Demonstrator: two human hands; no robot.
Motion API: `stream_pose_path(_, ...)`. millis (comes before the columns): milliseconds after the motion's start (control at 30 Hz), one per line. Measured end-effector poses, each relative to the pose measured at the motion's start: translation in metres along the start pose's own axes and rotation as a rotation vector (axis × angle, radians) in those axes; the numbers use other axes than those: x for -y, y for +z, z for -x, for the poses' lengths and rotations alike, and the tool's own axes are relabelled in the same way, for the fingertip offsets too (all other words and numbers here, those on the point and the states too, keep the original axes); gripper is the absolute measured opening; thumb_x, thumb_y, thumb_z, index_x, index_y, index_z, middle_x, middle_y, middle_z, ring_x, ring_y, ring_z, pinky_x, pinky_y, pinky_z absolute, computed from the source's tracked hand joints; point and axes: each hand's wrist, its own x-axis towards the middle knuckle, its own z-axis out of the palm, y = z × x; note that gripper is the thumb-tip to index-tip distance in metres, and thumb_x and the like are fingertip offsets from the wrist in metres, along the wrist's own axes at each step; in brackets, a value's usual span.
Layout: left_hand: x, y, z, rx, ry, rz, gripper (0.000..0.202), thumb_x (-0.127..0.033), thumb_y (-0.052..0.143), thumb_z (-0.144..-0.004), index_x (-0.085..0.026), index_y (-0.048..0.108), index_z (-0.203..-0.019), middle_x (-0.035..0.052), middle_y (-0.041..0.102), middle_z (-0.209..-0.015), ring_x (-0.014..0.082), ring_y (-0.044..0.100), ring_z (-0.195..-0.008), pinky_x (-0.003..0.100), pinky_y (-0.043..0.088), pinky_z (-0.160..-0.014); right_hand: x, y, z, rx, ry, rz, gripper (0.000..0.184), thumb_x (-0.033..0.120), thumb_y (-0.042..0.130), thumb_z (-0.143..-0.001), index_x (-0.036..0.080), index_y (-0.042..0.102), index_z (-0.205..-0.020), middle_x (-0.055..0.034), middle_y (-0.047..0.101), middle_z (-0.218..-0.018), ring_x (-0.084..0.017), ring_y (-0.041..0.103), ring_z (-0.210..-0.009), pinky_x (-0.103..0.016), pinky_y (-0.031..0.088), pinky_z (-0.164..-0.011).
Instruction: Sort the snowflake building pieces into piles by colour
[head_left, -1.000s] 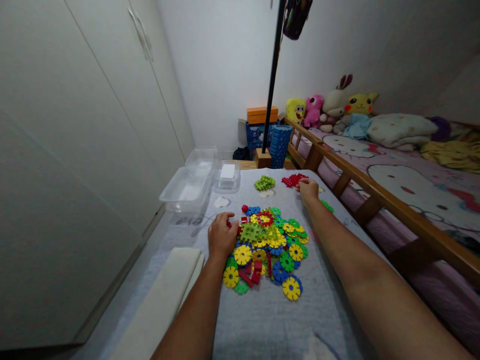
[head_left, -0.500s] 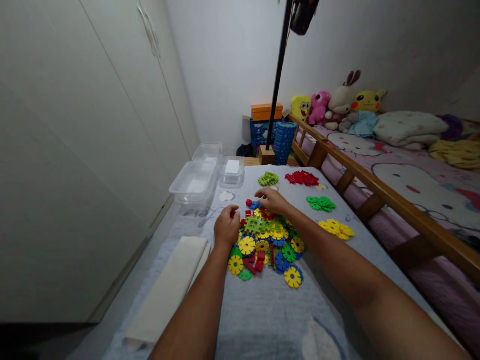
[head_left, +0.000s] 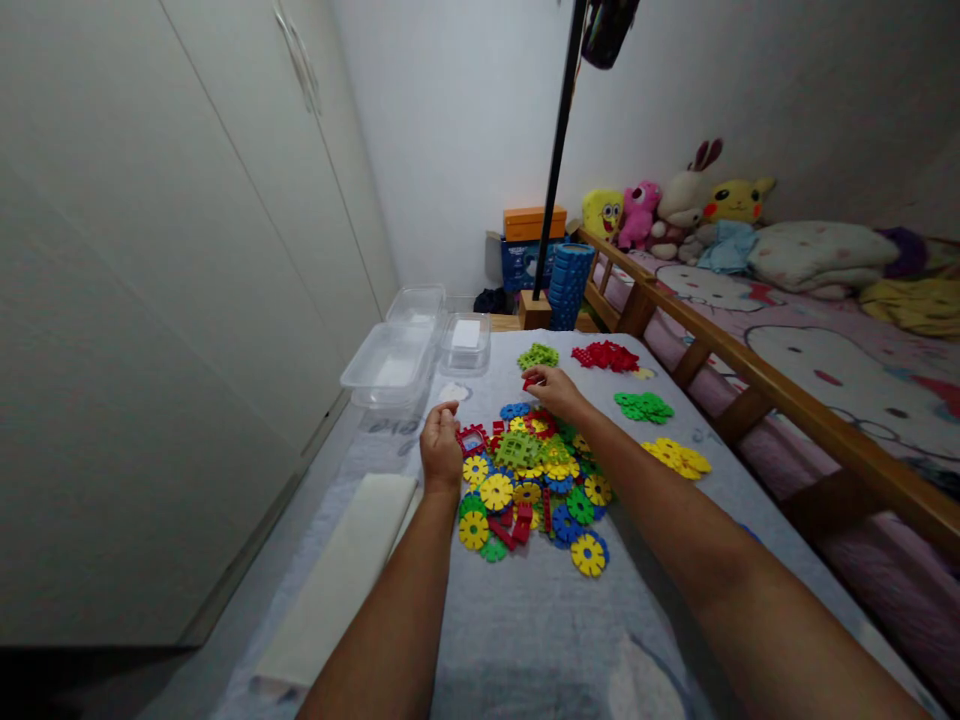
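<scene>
A mixed heap of plastic interlocking pieces (head_left: 536, 490) in yellow, blue, green and red lies on a grey quilted cloth (head_left: 540, 620). My right hand (head_left: 551, 387) hovers over the heap's far edge, pinching a small red piece (head_left: 529, 382). My left hand (head_left: 441, 450) is at the heap's left edge with fingers curled in a pinch beside a red square frame piece (head_left: 472, 438); what it holds is too small to make out. Sorted piles lie further off: light green (head_left: 538, 356), red (head_left: 604, 355), dark green (head_left: 642, 406) and yellow (head_left: 673, 456).
Clear plastic tubs (head_left: 390, 368) and a smaller one (head_left: 463, 342) stand at the cloth's far left. A folded white pad (head_left: 337, 575) lies at the left. White wardrobe doors (head_left: 172, 250) run along the left, a wooden bed rail (head_left: 757, 385) along the right, a black pole (head_left: 556, 160) stands behind.
My right hand came back from the red pile to the heap and now lifts a red piece off its far edge. My left hand shifted slightly, uncovering the red frame piece.
</scene>
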Motion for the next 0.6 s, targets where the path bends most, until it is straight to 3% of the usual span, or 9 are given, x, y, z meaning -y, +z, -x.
stream_pose_path(100,-0.003,0.0,0.0,0.002,-0.079,0.152,0.032,-0.042,0.045,-0.093,-0.019,0.067,-0.101,0.0084,0.07,-0.107,0.0176,0.067,-0.1,0.03,0.057,-0.085,-0.022,-0.031,-0.001,-0.181,0.18,-0.164,0.027,0.012,0.062,-0.068,0.016,0.067,-0.094,-0.0007,0.067,-0.08,-0.013,0.06,-0.067,-0.023,0.046,-0.06)
stream_pose_path(300,-0.007,0.0,0.001,-0.007,-0.109,0.153,0.039,-0.05,0.045,-0.09,-0.019,0.065,-0.102,0.0088,0.07,-0.109,0.0177,0.066,-0.104,0.029,0.056,-0.086,-0.056,-0.079,-0.012,-0.551,0.455,-0.323,0.025,0.009,0.06,-0.061,0.018,0.06,-0.084,0.0028,0.058,-0.067,-0.011,0.052,-0.055,-0.023,0.043,-0.053)
stream_pose_path(467,-0.003,-0.001,0.0,-0.008,-0.078,0.058,0.047,-0.057,0.043,-0.089,-0.019,0.066,-0.102,0.0075,0.071,-0.106,0.0174,0.067,-0.099,0.029,0.054,-0.087,-0.071,-0.099,-0.025,-0.679,0.532,-0.346,0.026,0.009,0.058,-0.062,0.02,0.055,-0.085,0.0025,0.053,-0.063,-0.012,0.05,-0.054,-0.028,0.045,-0.055)
stream_pose_path(600,-0.005,-0.001,0.001,-0.007,-0.111,0.146,0.045,-0.058,0.045,-0.089,-0.019,0.066,-0.1,0.0083,0.07,-0.107,0.0185,0.067,-0.102,0.031,0.055,-0.088,-0.078,-0.103,-0.035,-0.709,0.531,-0.376,0.026,0.009,0.059,-0.062,0.021,0.053,-0.085,0.0022,0.052,-0.064,-0.013,0.05,-0.054,-0.029,0.046,-0.056)
